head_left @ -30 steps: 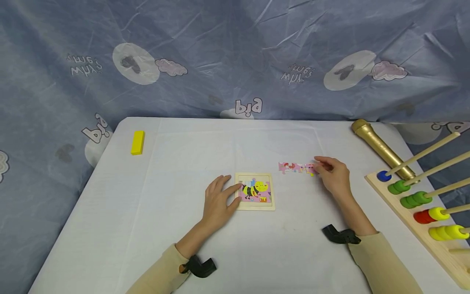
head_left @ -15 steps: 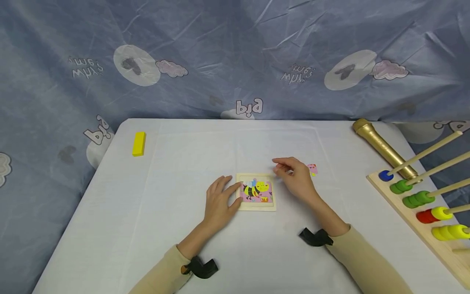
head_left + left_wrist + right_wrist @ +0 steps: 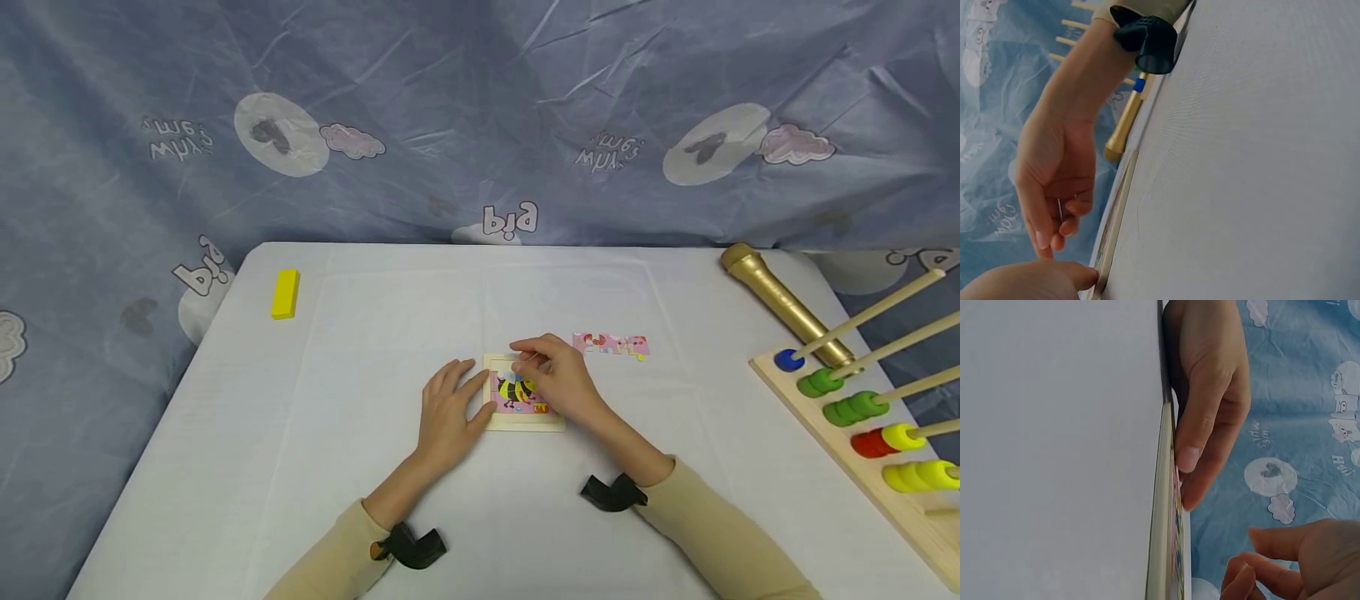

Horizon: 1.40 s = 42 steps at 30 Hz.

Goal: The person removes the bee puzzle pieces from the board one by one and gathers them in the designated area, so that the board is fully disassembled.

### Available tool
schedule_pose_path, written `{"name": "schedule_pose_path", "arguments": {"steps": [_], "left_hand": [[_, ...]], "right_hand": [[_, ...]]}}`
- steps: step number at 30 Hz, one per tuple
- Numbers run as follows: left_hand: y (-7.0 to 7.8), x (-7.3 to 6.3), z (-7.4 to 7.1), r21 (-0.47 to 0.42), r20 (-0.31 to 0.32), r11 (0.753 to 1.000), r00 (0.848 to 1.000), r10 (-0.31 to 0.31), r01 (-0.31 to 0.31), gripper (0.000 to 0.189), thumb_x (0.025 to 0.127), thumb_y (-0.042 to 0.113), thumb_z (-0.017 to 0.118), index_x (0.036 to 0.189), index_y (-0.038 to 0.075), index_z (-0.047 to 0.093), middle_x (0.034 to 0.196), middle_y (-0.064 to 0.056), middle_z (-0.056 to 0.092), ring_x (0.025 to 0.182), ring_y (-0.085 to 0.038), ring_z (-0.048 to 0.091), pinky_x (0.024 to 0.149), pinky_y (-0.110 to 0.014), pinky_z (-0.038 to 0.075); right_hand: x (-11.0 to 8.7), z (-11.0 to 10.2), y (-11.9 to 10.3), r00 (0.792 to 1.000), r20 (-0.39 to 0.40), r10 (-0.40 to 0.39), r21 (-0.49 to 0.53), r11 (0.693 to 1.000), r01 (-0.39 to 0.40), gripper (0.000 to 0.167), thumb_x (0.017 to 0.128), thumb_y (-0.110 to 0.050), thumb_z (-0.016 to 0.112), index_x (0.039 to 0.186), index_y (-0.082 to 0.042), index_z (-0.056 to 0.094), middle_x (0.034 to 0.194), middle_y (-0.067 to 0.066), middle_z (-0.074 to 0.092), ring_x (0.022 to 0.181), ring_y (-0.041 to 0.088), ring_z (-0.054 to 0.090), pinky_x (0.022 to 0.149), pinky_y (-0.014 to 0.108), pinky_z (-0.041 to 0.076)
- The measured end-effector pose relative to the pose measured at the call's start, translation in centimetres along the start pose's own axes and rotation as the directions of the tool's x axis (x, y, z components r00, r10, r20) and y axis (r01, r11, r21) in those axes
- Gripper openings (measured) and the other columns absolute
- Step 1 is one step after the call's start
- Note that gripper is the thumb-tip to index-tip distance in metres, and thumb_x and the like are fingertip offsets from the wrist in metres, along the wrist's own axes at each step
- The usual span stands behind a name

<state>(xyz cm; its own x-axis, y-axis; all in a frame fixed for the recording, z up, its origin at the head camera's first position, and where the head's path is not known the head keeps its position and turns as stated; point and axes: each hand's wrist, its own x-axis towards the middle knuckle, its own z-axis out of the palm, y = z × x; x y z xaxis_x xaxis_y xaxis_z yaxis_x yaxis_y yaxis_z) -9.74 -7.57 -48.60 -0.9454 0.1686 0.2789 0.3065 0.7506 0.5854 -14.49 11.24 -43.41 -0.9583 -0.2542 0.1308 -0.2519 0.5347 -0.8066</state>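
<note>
A wooden-framed jigsaw puzzle (image 3: 525, 424) with a bee picture lies on the white table. My left hand (image 3: 446, 410) rests at its left side, index finger and thumb straight on the frame's edge. Over the puzzle's upper right hovers my right hand (image 3: 564, 382), hiding part of the picture. Its fingers are bent, and in the left wrist view a thin puzzle piece (image 3: 1060, 210) shows edge-on between them; its printed face is hidden. Several pink puzzle pieces (image 3: 609, 343) lie in a row just beyond and right of the frame.
At the right edge stands a wooden bead counter (image 3: 832, 433) with upright pegs and coloured beads. A gold microphone (image 3: 783, 300) lies behind it. A yellow block (image 3: 285, 294) sits at the far left. Patterned cloth (image 3: 450, 125) hangs beyond the table.
My right hand has moved left from the right end of the row of pieces to above the puzzle. The row is uncovered now. My left hand stays at the frame.
</note>
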Motion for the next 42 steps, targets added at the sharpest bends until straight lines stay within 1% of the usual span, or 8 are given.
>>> {"name": "schedule_pose_path", "arguments": {"steps": [10, 16, 21, 26, 34, 42], "left_hand": [[0.0, -0.1, 0.2, 0.027, 0.001, 1.0, 1.0, 0.016, -0.016, 0.044, 0.087, 0.026, 0.072, 0.127, 0.01, 0.066, 0.138, -0.012, 0.054, 0.136, -0.032, 0.039, 0.11, -0.054, 0.029], [0.0, -0.1, 0.1, 0.036, -0.02, 0.999, 0.999, 0.032, -0.031, 0.043, 0.086, 0.025, 0.073, 0.126, 0.009, 0.067, 0.137, -0.013, 0.055, 0.135, -0.033, 0.04, 0.108, -0.055, 0.03], [0.0, -0.1, 0.1, 0.038, -0.03, 0.998, 0.999, 0.042, -0.04, 0.043, 0.085, 0.025, 0.073, 0.125, 0.009, 0.067, 0.136, -0.013, 0.055, 0.134, -0.034, 0.04, 0.107, -0.055, 0.031], [0.0, 0.0, 0.1, 0.034, -0.016, 0.999, 0.999, 0.032, -0.031, 0.044, 0.086, 0.026, 0.072, 0.126, 0.009, 0.066, 0.137, -0.013, 0.054, 0.135, -0.033, 0.039, 0.108, -0.055, 0.03], [0.1, 0.0, -0.2, 0.033, 0.002, 0.999, 1.0, 0.018, -0.019, 0.044, 0.087, 0.026, 0.071, 0.127, 0.009, 0.066, 0.139, -0.013, 0.053, 0.136, -0.033, 0.038, 0.109, -0.055, 0.029], [0.1, 0.0, -0.2, 0.032, 0.009, 0.999, 1.0, 0.01, -0.011, 0.043, 0.087, 0.026, 0.071, 0.127, 0.009, 0.066, 0.139, -0.013, 0.053, 0.136, -0.032, 0.038, 0.11, -0.054, 0.028]], "right_hand": [[-0.3, 1.1, 0.8, 0.999, 0.017, -0.031, -0.029, 0.999, 0.031, 0.026, 0.084, -0.007, 0.074, 0.11, -0.001, 0.072, 0.09, 0.008, 0.065, 0.074, 0.014, 0.058, 0.064, 0.021, 0.046], [-0.3, 1.5, 1.2, 0.998, 0.011, -0.061, -0.051, 0.997, 0.061, 0.027, 0.082, -0.007, 0.076, 0.108, 0.0, 0.072, 0.088, 0.009, 0.065, 0.071, 0.012, 0.055, 0.061, 0.02, 0.044], [-0.3, 1.7, 1.4, 0.997, 0.007, -0.078, -0.063, 0.995, 0.078, 0.028, 0.08, -0.007, 0.078, 0.107, 0.001, 0.073, 0.087, 0.009, 0.065, 0.069, 0.011, 0.054, 0.06, 0.02, 0.043], [-0.4, 1.8, 1.5, 0.997, 0.017, -0.078, -0.076, 0.994, 0.079, 0.028, 0.08, -0.006, 0.078, 0.106, 0.002, 0.073, 0.085, 0.008, 0.064, 0.07, 0.012, 0.055, 0.062, 0.02, 0.043], [-0.5, 2.0, 1.2, 0.996, 0.039, -0.079, -0.152, 0.985, 0.085, 0.027, 0.078, -0.007, 0.08, 0.103, -0.001, 0.074, 0.081, 0.005, 0.059, 0.068, 0.011, 0.051, 0.063, 0.022, 0.041], [-0.6, 2.0, 1.1, 0.995, 0.041, -0.085, -0.161, 0.983, 0.091, 0.024, 0.078, -0.007, 0.08, 0.1, -0.002, 0.075, 0.081, 0.005, 0.058, 0.068, 0.011, 0.051, 0.063, 0.022, 0.04]]}}
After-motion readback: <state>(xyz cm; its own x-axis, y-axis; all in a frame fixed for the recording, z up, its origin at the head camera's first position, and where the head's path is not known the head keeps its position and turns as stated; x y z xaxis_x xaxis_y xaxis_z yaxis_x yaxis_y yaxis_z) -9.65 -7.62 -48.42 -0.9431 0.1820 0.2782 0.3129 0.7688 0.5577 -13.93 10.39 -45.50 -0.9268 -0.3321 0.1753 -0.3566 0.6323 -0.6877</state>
